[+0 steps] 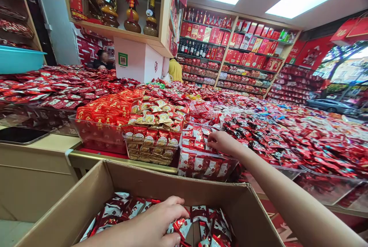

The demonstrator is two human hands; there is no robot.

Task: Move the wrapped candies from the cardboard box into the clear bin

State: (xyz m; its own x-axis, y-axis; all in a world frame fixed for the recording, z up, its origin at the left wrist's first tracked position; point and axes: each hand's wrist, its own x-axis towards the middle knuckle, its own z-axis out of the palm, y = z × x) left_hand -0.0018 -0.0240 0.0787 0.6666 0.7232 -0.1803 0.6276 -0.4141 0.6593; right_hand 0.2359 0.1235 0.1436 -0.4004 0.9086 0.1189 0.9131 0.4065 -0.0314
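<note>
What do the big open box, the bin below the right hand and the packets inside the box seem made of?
Box: probably cardboard, matt and brown, with thick cut edges.
Bin: likely clear, glossy plastic, since its wall is see-through.
Packets: shiny printed film, perhaps foil-lined, judging by crinkles and glints.

Packets [113, 211] lie in the box [138, 180]. From it, the left bin [102, 141] stands at eleven o'clock, the middle bin [153, 153] at twelve, the right bin [207, 165] at one; a phone [21, 135] lies on the surface [59, 139] at ten.
</note>
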